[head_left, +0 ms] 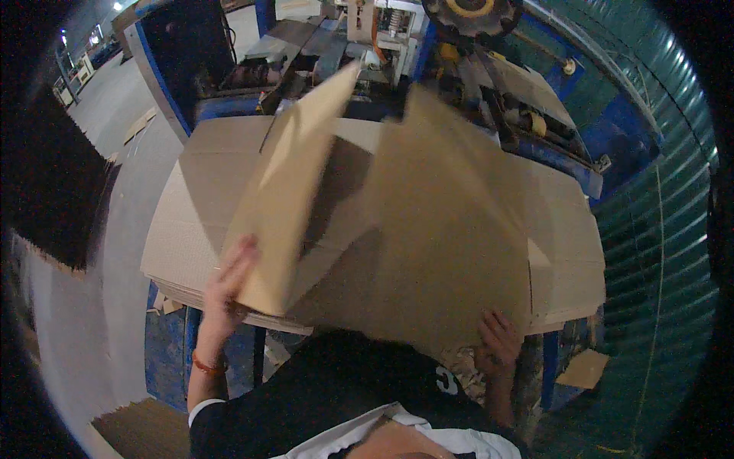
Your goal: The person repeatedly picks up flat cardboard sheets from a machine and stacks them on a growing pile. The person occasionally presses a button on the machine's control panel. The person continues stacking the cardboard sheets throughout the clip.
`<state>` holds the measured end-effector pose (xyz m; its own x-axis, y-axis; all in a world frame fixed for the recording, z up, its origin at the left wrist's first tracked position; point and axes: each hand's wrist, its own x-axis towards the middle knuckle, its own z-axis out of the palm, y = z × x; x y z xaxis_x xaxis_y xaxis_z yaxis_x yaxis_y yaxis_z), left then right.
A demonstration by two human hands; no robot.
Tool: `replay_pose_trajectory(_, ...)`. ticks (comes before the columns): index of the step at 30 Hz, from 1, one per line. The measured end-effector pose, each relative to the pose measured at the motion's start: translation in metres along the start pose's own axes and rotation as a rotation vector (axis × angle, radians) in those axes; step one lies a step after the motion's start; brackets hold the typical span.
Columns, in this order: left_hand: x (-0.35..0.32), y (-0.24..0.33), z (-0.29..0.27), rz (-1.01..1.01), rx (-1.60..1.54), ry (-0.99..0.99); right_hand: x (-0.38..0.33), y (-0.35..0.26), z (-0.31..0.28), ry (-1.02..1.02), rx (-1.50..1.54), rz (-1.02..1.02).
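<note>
A brown cardboard sheet panel (294, 183) stands tilted up on the left, slightly blurred. My left hand (233, 275) grips it near its lower left edge, with the fingers on its outer face. A wider cardboard panel (451, 229) rises on the right, and my right hand (498, 339) holds its lower right edge, fingers over the face and thumb hidden. Whether both panels belong to one folded sheet I cannot tell. Beneath them lies a stack of flat cardboard sheets (202, 206), spreading out to both sides.
Beyond the stack stands a blue machine (547, 141) with rollers and a dark wheel (474, 11). A green corrugated wall (673, 252) runs along the right. Cardboard stacks (57, 176) stand on the floor at the left, and a loose cardboard scrap (583, 369) lies lower right.
</note>
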<state>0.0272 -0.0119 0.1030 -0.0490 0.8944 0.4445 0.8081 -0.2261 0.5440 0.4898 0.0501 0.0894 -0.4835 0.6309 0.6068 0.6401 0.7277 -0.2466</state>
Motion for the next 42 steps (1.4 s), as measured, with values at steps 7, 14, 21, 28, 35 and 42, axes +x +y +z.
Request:
replay_pose_trajectory(7, 0.027, 0.007, 0.033, 0.163, 0.408, -0.44, 0.021, 0.027, 0.016, -0.384, -0.051, 0.003)
replay_pose_trajectory(14, 0.059, -0.019, 0.041, 0.226, 0.411, -0.309, 0.062, 0.073, 0.038, -0.41, -0.067, 0.036)
replay_pose_trajectory(21, 0.156, -0.07, 0.077, 0.245, 0.25, -0.052, 0.155, 0.131, 0.082, -0.48, 0.043, 0.185)
replay_pose_trajectory(28, 0.243, -0.096, 0.125, -0.011, 0.649, 0.153, 0.196, 0.146, 0.126, -0.31, -0.276, 0.271)
replay_pose_trajectory(35, 0.101, -0.088, 0.009, -0.379, 0.25, 0.735, 0.088, 0.128, 0.006, -0.129, -0.3, 0.558)
replay_pose_trajectory(42, -0.063, -0.179, -0.015, -1.147, 0.513, 0.777, -0.055, 0.177, -0.031, -0.02, -0.798, 1.199)
